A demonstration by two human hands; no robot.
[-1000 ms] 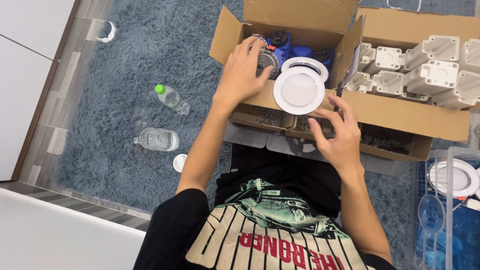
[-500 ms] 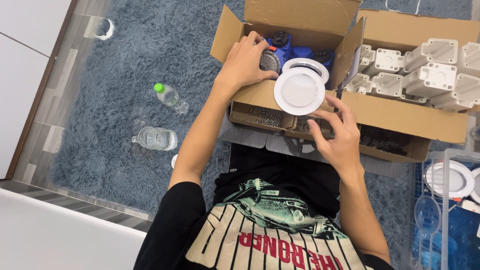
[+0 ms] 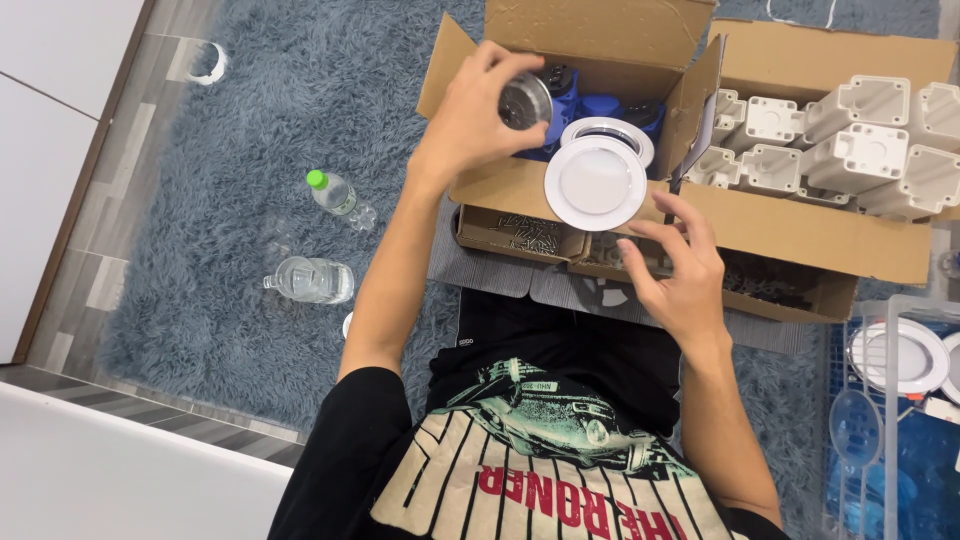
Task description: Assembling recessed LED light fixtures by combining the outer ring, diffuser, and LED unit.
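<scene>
Left hand (image 3: 470, 120) grips a round silver metal disc (image 3: 524, 100); right hand (image 3: 675, 270) open, empty.
Disc perforated, above the open brown cardboard box (image 3: 600, 35); round white plastic lamp cover (image 3: 595, 182) on its flap.

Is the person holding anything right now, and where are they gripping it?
The left hand grips a small round metal part by its rim, over the open cardboard box. The right hand holds nothing.

Ahead of me, an open brown cardboard box (image 3: 600, 60) stands on the grey rug; a second brown box (image 3: 830, 225) touches its right side; a shallow cardboard tray (image 3: 520, 235) lies just before them.
</scene>
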